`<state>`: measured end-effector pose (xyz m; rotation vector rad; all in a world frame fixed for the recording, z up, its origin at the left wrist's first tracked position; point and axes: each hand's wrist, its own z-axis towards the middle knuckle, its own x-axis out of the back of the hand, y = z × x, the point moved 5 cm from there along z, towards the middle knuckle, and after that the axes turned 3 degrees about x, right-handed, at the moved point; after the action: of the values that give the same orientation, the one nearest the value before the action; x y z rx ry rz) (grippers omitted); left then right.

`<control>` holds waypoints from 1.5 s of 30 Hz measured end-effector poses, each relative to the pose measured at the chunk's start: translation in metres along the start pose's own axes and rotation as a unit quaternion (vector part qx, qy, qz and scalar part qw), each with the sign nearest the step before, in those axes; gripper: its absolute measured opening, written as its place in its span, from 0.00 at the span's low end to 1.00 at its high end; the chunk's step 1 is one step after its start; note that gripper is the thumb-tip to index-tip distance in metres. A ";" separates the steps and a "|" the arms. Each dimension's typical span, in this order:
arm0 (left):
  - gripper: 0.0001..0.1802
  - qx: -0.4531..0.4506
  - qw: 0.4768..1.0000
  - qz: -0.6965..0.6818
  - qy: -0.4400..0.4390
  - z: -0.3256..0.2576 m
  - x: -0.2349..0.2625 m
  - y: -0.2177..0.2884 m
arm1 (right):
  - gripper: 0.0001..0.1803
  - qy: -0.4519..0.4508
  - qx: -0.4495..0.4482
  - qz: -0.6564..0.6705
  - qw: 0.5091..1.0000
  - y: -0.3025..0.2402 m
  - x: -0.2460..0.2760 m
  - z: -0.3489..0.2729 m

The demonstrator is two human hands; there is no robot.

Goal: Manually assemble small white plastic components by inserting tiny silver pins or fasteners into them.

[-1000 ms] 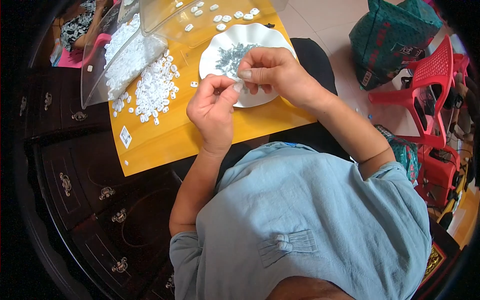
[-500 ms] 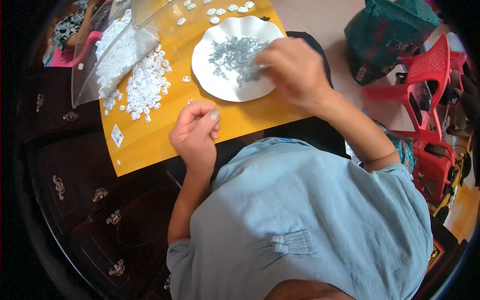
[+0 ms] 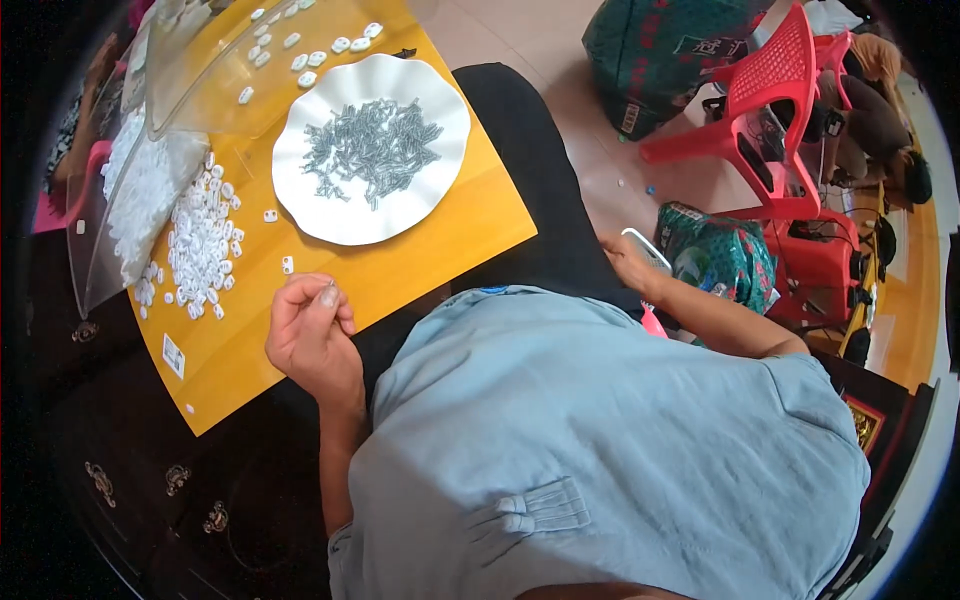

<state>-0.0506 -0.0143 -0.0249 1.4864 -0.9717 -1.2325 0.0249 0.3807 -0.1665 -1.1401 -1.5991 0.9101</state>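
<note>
My left hand [image 3: 315, 335] is closed at the front edge of the yellow board, with the thumb pressed over curled fingers. Whatever lies inside them, if anything, is hidden. Just beyond it is a small white two-holed plastic piece [image 3: 288, 265]. My right hand [image 3: 635, 268] is down at my right side, away from the board, next to a white-rimmed oblong thing [image 3: 648, 248]; its fingers are partly hidden, so its grip is unclear. A white wavy-rimmed plate [image 3: 300, 215] on the board holds a heap of small grey metallic-looking pins [image 3: 370, 150].
A pile of white plastic pieces [image 3: 203, 240] lies left of the plate, beside a clear bin [image 3: 90, 250] of more. Several pieces [image 3: 310, 60] lie behind the plate. Red plastic chairs [image 3: 765, 90] and green bags [image 3: 650, 60] stand right. Another person's arm [image 3: 85, 95] shows far left.
My right hand has left the plate and moved down to my right side. My left hand stays closed by the board's edge. The whole view has shifted rightward.
</note>
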 end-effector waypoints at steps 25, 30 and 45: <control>0.03 0.085 0.995 -0.033 -0.037 -0.006 -0.025 0.002 | 0.07 -0.197 0.127 -0.153 0.960 -0.181 -0.024 0.036; 0.05 0.195 0.976 -0.083 -0.054 -0.014 -0.029 0.007 | 0.12 -0.095 0.493 -0.090 0.860 -0.266 -0.105 0.046; 0.08 0.292 0.933 -0.200 -0.067 -0.032 -0.007 -0.007 | 0.11 -0.227 0.508 -0.033 0.830 -0.276 -0.160 0.053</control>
<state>-0.0199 -0.0004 -0.0288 2.1700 -1.2368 -1.4152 -0.0771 0.1453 0.0297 -0.1031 -1.1531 1.7723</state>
